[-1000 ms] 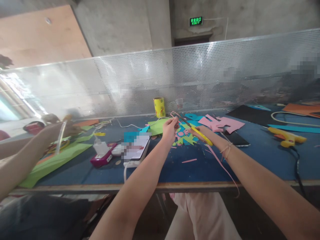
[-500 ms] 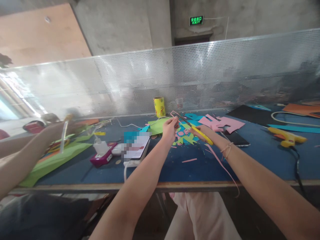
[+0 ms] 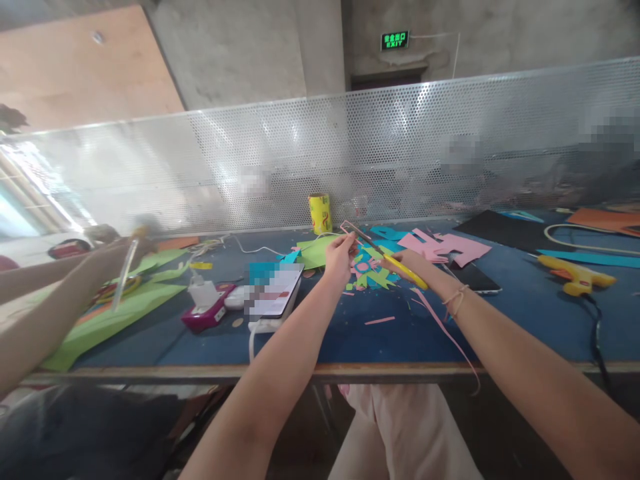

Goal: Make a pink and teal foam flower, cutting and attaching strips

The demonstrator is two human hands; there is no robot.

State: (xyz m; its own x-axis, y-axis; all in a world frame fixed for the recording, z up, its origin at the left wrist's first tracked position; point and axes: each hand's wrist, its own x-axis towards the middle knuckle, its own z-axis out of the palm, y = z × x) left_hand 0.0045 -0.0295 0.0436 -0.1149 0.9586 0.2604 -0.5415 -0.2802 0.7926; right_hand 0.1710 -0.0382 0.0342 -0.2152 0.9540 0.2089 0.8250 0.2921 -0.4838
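My left hand (image 3: pixel 340 257) is closed in a pinch on a thin pink paper piece (image 3: pixel 346 229) held above the blue table (image 3: pixel 400 333). My right hand (image 3: pixel 407 263) grips yellow-handled scissors (image 3: pixel 395 261), whose blades point up-left to the pink piece near my left fingers. A long pink paper strip (image 3: pixel 445 330) trails from under my right wrist down over the table's front edge. Beneath both hands lie cut green, pink and blue paper scraps (image 3: pixel 373 273).
A yellow roll (image 3: pixel 319 213) stands by the perforated metal screen (image 3: pixel 350 153). A phone on a white block (image 3: pixel 275 297), a magenta box (image 3: pixel 205 313), green sheets (image 3: pixel 115 313), pink cut-outs (image 3: pixel 445 247) and a yellow glue gun (image 3: pixel 575 277) lie around. Another person's arm (image 3: pixel 55 307) reaches in at left.
My hands stay almost still with the scissors at the pink piece. The other person's hand at left has shifted slightly upward with its thin clear stick.
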